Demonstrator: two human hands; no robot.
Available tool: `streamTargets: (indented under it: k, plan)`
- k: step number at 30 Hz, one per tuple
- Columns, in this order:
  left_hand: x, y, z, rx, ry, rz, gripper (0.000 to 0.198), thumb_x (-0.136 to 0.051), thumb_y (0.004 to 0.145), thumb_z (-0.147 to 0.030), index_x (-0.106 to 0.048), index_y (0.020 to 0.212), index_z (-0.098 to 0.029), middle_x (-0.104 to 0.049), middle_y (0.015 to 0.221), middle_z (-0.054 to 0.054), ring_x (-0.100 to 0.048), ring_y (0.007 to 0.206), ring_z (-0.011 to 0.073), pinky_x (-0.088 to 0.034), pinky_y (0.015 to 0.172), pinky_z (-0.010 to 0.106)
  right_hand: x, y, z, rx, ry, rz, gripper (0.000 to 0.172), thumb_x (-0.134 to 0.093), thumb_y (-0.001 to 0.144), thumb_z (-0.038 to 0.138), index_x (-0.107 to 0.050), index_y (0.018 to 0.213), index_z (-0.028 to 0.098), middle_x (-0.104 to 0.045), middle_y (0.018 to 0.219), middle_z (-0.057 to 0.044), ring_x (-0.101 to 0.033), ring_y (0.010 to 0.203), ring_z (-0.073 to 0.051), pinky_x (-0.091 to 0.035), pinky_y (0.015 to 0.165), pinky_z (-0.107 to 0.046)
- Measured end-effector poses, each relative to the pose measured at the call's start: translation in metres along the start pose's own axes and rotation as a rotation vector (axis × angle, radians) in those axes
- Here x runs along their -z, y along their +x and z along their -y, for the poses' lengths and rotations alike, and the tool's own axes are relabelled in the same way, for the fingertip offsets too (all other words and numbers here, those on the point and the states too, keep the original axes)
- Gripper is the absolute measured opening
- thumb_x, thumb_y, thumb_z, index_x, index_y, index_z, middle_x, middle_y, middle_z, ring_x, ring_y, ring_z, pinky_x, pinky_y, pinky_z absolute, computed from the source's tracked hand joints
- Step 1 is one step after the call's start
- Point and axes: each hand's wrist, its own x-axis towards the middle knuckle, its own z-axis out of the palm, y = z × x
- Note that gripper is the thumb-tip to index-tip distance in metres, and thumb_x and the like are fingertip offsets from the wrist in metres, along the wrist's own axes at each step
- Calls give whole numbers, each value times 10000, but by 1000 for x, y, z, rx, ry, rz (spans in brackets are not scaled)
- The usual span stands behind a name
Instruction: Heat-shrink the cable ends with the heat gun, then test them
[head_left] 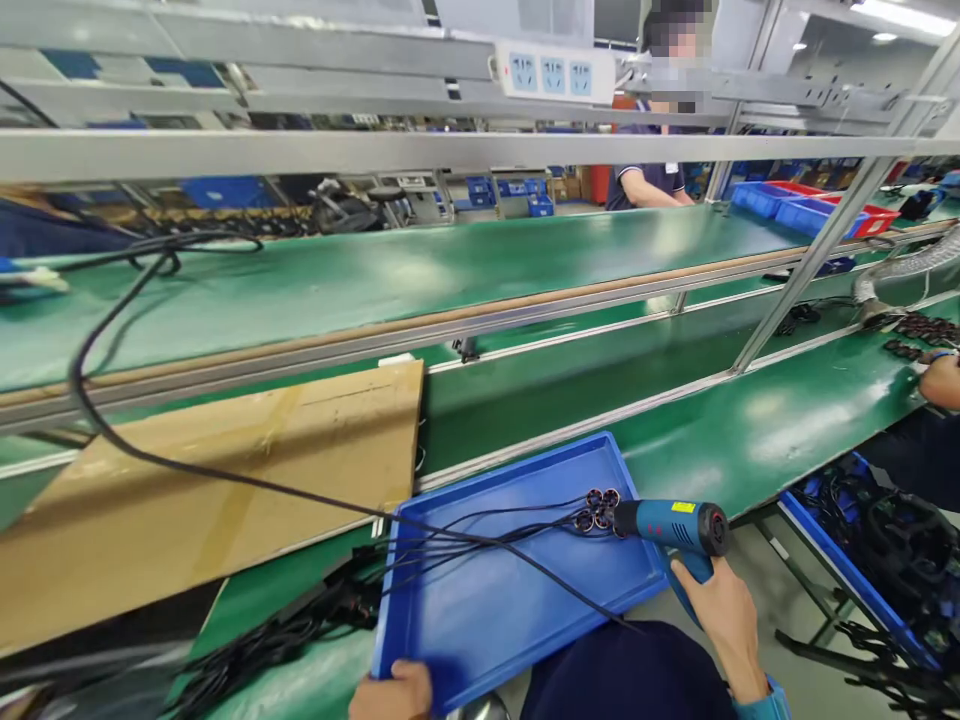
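Note:
My right hand (721, 612) is wrapped round the handle of a blue heat gun (667, 524), whose dark nozzle points left. Right by the nozzle, several small round parts with copper-coloured rings (598, 510) lie grouped in a shallow blue tray (517, 655). Thin black cables (487, 540) run from them leftward over the tray's rim. My left hand (394, 690) is closed on the tray's near left corner, its fingers curled over the rim. The gun's thick black power cord (300, 490) crosses above the tray. Whether the nozzle touches the round parts, I cannot tell.
A bundle of black cables (277, 640) lies left of the tray. Behind it leans a cardboard sheet (322, 440). A metal post (810, 270) rises at right. A co-worker's hand (941, 380) is at the right edge, above a blue bin (825, 550) of black cables.

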Motion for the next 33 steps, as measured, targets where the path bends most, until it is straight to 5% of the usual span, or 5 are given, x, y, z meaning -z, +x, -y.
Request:
streamTargets:
  k: [15, 33]
  plan:
    - [5, -4, -8, 35, 5, -22, 591, -383, 923, -462, -616, 1243, -23, -635, 1122, 211, -624, 1056, 408, -515, 874, 503, -5, 6, 3, 7, -50, -58, 669, -442, 912, 709, -519, 1374, 233, -680, 1028, -116, -623, 1011, -335, -410, 796, -356]
    - [-12, 7, 1, 11, -36, -76, 587, -405, 903, -471, -607, 1255, -47, -640, 1121, 216, -631, 1043, 417, -516, 849, 516, -4, 9, 3, 8, -19, -142, 684, -450, 914, 719, -532, 1385, 229, -688, 972, -130, -642, 966, -340, -425, 780, -365]
